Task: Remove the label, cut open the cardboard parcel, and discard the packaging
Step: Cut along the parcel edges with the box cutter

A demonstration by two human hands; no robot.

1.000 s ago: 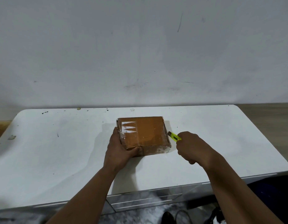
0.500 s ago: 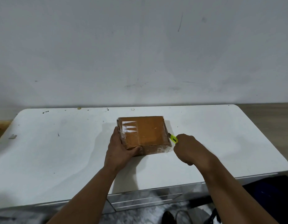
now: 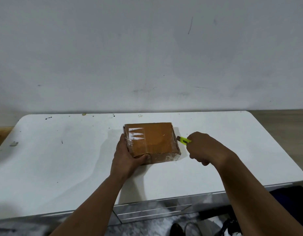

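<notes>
My right hand (image 3: 200, 147) has slid the yellow knife (image 3: 184, 140) farther along the box (image 3: 153, 142), its tip now at the right side, pointing left. My left hand (image 3: 126, 157) grips the near-left corner. The flat, tape-glossed cardboard box lies mid-table (image 3: 62, 159), long axis left-right.

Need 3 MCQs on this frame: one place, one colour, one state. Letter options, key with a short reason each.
1. Where is the cardboard parcel?
A. on the white table
B. on the floor
C. in a bin

2. What colour is the cutter?
A. red
B. yellow-green
C. black

3. What is the left hand doing?
A. hanging idle
B. peeling tape
C. gripping the parcel's near left corner

Key: 1 A, the parcel lies flat on the tabletop. 2 B, a bright body shows beyond the right hand. 3 C, thumb and fingers wrap that corner.
</notes>
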